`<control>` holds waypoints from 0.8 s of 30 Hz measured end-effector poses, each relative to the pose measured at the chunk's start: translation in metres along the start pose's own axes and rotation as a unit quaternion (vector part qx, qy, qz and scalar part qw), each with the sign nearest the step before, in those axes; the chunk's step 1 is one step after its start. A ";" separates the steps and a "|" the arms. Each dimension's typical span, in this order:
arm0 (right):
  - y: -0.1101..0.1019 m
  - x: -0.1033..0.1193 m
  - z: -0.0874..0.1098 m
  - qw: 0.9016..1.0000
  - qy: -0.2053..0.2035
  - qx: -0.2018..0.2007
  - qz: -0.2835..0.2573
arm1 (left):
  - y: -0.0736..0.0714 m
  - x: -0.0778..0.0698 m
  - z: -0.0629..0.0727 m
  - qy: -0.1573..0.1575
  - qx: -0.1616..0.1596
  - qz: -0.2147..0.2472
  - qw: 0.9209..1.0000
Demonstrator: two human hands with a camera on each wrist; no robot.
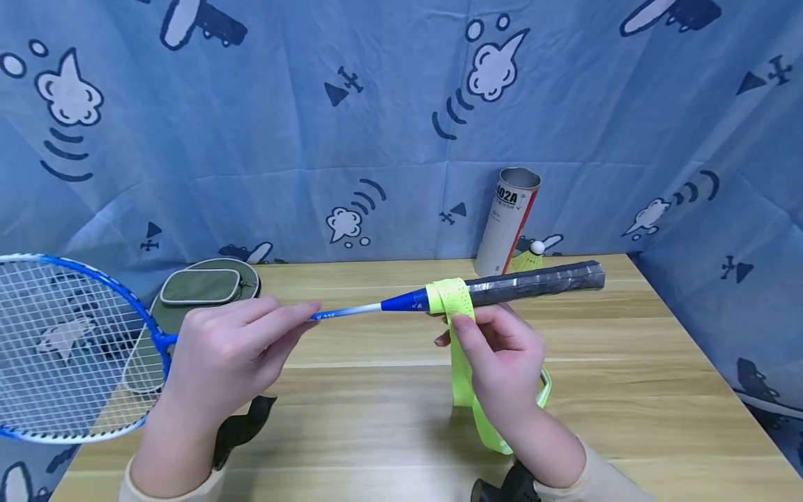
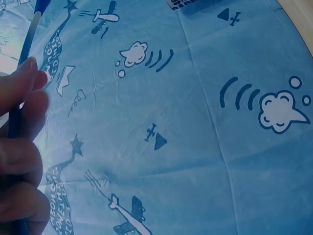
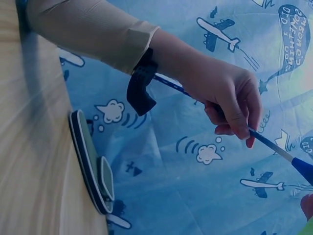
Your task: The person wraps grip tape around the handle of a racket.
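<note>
A blue and white badminton racket [image 1: 357,311] is held level above the table, its strung head to the left and black handle [image 1: 539,281] to the right. My left hand [image 1: 232,355] pinches the thin shaft; the left wrist view also shows its curled fingers [image 2: 22,161] around it. A neon yellow-green perforated grip tape [image 1: 462,369] is wound round the handle's end beside the blue cone. My right hand [image 1: 505,362] pinches this tape just under the handle, and a loose length dangles below, partly behind the hand.
A grey-white shuttlecock tube [image 1: 507,223] stands at the table's back, with a yellow shuttlecock [image 1: 528,259] beside it. An olive green case [image 1: 210,279] lies at the left, partly behind the racket head. Blue printed cloth [image 1: 389,125] hangs behind the wooden table [image 1: 376,418].
</note>
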State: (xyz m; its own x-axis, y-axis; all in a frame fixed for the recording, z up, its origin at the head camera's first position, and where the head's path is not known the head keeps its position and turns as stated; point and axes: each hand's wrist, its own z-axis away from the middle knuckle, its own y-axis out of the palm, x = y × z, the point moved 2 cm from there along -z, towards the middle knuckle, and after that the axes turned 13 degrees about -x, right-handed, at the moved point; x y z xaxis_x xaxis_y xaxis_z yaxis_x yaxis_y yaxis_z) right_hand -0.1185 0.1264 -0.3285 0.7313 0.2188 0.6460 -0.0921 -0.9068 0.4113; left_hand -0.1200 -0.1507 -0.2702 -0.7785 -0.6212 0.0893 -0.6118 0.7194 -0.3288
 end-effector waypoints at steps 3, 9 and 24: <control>0.005 0.000 -0.001 0.999 0.008 0.023 -0.026 | -0.004 0.001 -0.001 -0.008 -0.003 -0.006 1.000; 0.006 0.000 -0.001 1.000 0.004 0.005 -0.014 | -0.005 0.001 -0.002 -0.013 0.005 0.002 1.000; 0.000 -0.002 -0.003 0.999 -0.013 -0.020 0.022 | 0.001 0.003 0.005 -0.022 0.068 0.026 0.997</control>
State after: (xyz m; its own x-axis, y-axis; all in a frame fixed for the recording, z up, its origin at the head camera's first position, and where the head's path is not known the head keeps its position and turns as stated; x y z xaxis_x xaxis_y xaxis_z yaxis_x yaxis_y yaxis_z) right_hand -0.1221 0.1272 -0.3275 0.7426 0.1689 0.6480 -0.1517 -0.9001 0.4085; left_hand -0.1225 -0.1535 -0.2752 -0.8002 -0.5991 0.0288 -0.5435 0.7040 -0.4571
